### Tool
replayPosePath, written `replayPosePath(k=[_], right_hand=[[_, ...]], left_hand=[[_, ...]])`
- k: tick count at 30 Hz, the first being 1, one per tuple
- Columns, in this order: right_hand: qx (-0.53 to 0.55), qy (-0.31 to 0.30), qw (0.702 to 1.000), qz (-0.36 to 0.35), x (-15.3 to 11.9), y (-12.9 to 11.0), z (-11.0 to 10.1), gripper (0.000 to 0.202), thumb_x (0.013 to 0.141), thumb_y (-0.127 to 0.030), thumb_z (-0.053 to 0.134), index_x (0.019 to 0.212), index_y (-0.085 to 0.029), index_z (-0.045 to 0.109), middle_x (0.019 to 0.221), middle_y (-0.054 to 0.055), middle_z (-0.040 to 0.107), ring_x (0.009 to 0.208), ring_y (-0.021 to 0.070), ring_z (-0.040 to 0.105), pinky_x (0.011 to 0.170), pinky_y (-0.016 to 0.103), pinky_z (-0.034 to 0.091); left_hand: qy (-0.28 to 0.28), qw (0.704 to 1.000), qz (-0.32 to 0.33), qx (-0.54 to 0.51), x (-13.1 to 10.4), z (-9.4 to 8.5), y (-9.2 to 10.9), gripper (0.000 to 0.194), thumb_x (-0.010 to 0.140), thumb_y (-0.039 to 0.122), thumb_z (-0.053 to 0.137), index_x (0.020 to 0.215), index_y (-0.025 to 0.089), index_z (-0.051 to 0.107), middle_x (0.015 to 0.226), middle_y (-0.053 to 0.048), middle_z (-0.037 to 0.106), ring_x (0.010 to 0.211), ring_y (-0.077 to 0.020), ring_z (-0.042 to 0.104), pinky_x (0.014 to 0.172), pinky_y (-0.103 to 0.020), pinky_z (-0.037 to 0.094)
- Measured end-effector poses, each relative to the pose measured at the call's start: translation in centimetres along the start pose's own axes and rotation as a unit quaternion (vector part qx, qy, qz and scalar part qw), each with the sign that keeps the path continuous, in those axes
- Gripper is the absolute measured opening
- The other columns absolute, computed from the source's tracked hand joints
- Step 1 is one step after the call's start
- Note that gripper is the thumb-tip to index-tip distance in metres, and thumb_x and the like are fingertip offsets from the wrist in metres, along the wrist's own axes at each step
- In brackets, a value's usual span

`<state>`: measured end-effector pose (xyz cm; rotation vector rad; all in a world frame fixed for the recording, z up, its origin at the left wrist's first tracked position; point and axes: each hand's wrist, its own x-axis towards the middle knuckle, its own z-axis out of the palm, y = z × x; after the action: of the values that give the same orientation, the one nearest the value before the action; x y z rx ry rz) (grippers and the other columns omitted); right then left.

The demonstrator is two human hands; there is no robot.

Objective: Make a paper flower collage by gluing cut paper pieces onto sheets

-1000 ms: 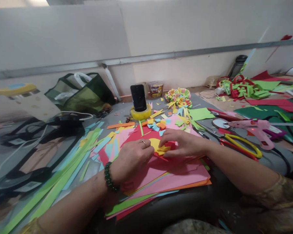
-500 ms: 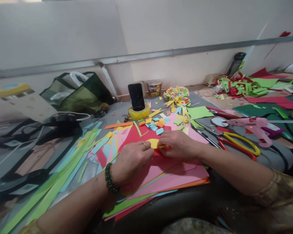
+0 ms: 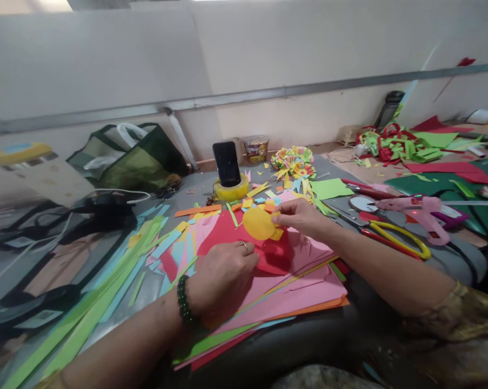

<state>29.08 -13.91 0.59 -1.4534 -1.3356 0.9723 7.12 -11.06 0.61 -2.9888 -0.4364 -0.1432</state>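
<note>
My right hand (image 3: 302,217) pinches a yellow paper disc (image 3: 258,223) by its right edge, where small folded yellow tabs stick out. The disc is raised over a red paper sheet (image 3: 274,256). My left hand (image 3: 226,271), with a ring and a green bead bracelet, rests on the red sheet with its fingers curled together. Whatever its fingertips may hold is hidden. Beneath both hands lies a stack of coloured paper (image 3: 292,300), mostly pink on top. Small paper scraps (image 3: 247,204) lie just beyond the disc.
Scissors (image 3: 400,237) and a pink glue gun (image 3: 424,208) lie to the right. A phone (image 3: 226,163) leans upright in a yellow tape roll (image 3: 231,192). Paper flowers (image 3: 294,162) sit behind. Long green strips (image 3: 89,302) cover the left, near a dark green bag (image 3: 146,156).
My right hand has lifted the yellow disc off the red sheet, tilting it so its face shows. My left hand has shifted slightly and no longer touches the disc.
</note>
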Motion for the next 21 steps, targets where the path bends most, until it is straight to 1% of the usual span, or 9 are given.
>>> replayPosePath(k=[6,9,11,13,14,16,17,19,21], right_hand=[[0.105,0.051,0.993,0.022,0.3,-0.7,-0.4,0.02,0.051,-0.036,0.068,0.057,-0.018,0.062,0.054,-0.004,0.053,0.053,0.0086,0.043,0.054,0.025,0.034],[0.126,0.049,0.991,0.001,0.1,-1.0,-0.7,0.02,0.054,-0.035,0.068,0.06,-0.018,0.06,0.056,-0.004,0.054,0.053,0.0088,0.044,0.055,0.025,0.037],[0.096,0.038,0.994,-0.039,-0.3,-1.0,-0.9,0.019,0.059,-0.036,0.066,0.062,-0.018,0.06,0.058,-0.003,0.055,0.054,0.0097,0.046,0.055,0.025,0.038],[0.01,0.036,0.991,-0.125,-0.9,-1.0,-0.7,0.015,0.068,-0.032,0.063,0.067,-0.018,0.061,0.062,-0.001,0.057,0.057,0.011,0.048,0.056,0.026,0.039],[-0.055,0.035,0.98,-0.189,-1.3,-1.0,-0.5,0.011,0.073,-0.028,0.06,0.069,-0.018,0.061,0.064,0.0,0.058,0.06,0.012,0.05,0.057,0.027,0.04],[-0.196,0.025,0.922,-0.334,-2.0,-0.9,0.0,0.008,0.078,-0.018,0.056,0.073,-0.017,0.062,0.068,0.002,0.062,0.066,0.0142,0.053,0.062,0.028,0.042],[-0.258,0.019,0.88,-0.398,-2.3,-0.8,0.3,0.01,0.08,-0.015,0.055,0.074,-0.017,0.062,0.069,0.003,0.063,0.067,0.0151,0.053,0.063,0.029,0.043],[-0.343,0.007,0.806,-0.482,-2.7,-0.6,0.7,0.011,0.081,-0.011,0.054,0.077,-0.017,0.062,0.07,0.004,0.064,0.067,0.016,0.051,0.065,0.03,0.045],[-0.387,-0.004,0.77,-0.507,-2.8,-0.5,0.8,0.011,0.082,-0.011,0.054,0.085,-0.017,0.063,0.074,0.006,0.066,0.069,0.0176,0.052,0.066,0.032,0.047]], left_hand=[[0.008,1.0,-0.003,-0.024,0.0,0.2,0.0,0.022,0.085,0.011,0.049,0.066,0.018,0.058,0.066,-0.002,0.059,0.056,-0.0138,0.052,0.051,-0.027,0.032],[0.019,0.995,0.04,-0.086,-0.2,0.2,-0.1,0.028,0.092,0.025,0.054,0.066,0.019,0.061,0.066,-0.002,0.06,0.058,-0.0132,0.055,0.053,-0.025,0.037],[0.075,0.984,0.07,-0.147,-0.3,0.0,-0.3,0.03,0.092,0.039,0.058,0.071,0.019,0.065,0.065,-0.001,0.059,0.059,-0.013,0.055,0.054,-0.024,0.04],[0.197,0.964,0.032,-0.173,-0.4,-0.2,-0.8,0.025,0.092,0.042,0.059,0.086,0.02,0.067,0.072,-0.001,0.061,0.063,-0.0132,0.056,0.056,-0.024,0.044],[0.26,0.951,-0.007,-0.168,-0.4,-0.2,-1.0,0.023,0.092,0.041,0.06,0.098,0.019,0.067,0.08,-0.003,0.063,0.066,-0.0138,0.057,0.059,-0.025,0.047],[0.331,0.931,-0.065,-0.139,-0.3,-0.2,-1.6,0.033,0.09,0.036,0.062,0.117,0.019,0.06,0.099,-0.007,0.065,0.078,-0.0164,0.061,0.065,-0.027,0.052],[0.333,0.932,-0.067,-0.127,-0.2,0.0,-1.8,0.034,0.089,0.033,0.062,0.12,0.019,0.059,0.104,-0.009,0.064,0.083,-0.0175,0.062,0.068,-0.028,0.053],[0.303,0.945,-0.029,-0.118,0.0,0.4,-2.1,0.022,0.09,0.022,0.056,0.11,0.02,0.063,0.103,-0.007,0.065,0.085,-0.0172,0.063,0.069,-0.027,0.054],[0.279,0.953,0.008,-0.12,0.1,0.8,-2.3,0.019,0.09,0.012,0.049,0.093,0.02,0.066,0.093,-0.005,0.066,0.08,-0.0144,0.064,0.067,-0.024,0.053]])
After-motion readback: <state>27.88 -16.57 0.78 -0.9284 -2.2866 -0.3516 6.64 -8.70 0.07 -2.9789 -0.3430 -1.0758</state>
